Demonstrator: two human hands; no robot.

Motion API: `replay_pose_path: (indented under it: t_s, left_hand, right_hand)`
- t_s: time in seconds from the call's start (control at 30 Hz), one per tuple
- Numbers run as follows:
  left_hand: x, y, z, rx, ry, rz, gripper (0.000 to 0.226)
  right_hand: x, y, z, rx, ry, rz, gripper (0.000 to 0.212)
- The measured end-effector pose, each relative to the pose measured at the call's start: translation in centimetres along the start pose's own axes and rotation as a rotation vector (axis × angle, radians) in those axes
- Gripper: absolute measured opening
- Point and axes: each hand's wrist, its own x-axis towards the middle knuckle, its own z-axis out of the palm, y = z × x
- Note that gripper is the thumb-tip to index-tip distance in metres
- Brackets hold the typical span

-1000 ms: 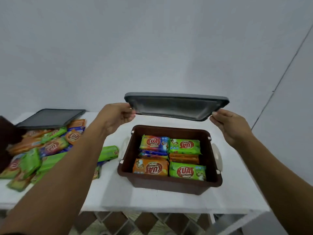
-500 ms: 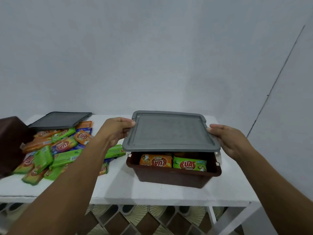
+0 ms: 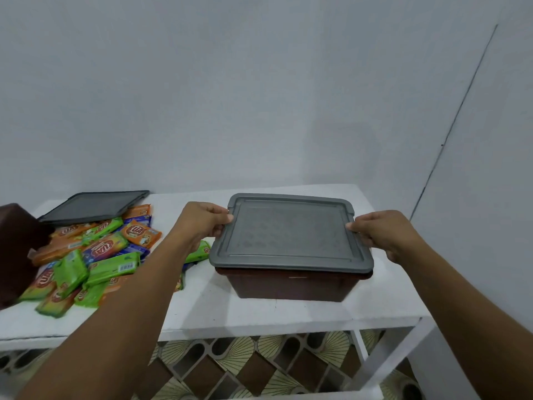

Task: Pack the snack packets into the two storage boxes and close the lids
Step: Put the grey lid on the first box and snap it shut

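Both hands are on the grey lid right now. The left hand pinches its 9 o'clock edge and the right hand pinches the 3 o'clock edge, thumbs on top. The lid sits flat on the brown box, which stands on the white table.

I can't tell if the lid is actually clicked down all round. The front rim looks seated, but the back edge at 12 o'clock isn't readable from here. If the push goes down only on the sides, I'd guess a corner pops back up. An uneven shove could also skid the box toward the table edge at 3 o'clock, since nothing braces it.

Loose snack packets are heaped at the box's 9 o'clock, one green one right under the left wrist, so an arm swing could knock some off. The second lid lies at 10 o'clock, resting partly on that heap, beside the other box, which isn't closed yet.
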Motion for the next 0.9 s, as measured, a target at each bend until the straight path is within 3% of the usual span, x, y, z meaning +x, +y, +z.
replay_pose_path:
  t_s: [0.4, 0.67, 0.8, 0.9]
  left_hand:
    - [-1.0, 0.7, 0.6, 0.259, 0.001, 0.023, 0.013]
    - [-1.4, 0.8, 1.9, 0.336, 0.112, 0.102, 0.011]
    - [-2.3, -0.2, 3.0, 0.638, 0.154, 0.251, 0.013]
    - [-2.6, -1.8, 3.7, 0.833, 0.133, 0.412, 0.024]
  right_hand:
    - [0.7, 0.3, -0.1, -0.249, 0.021, -0.03, 0.021]
    - [0.6, 0.9, 0.8, -0.325, 0.105, -0.134, 0.026]
    - [-0.2, 1.4, 1.1, -0.619, 0.109, -0.282, 0.017]
    - [-0.9, 2.4, 2.1, -0.879, 0.108, -0.398, 0.027]
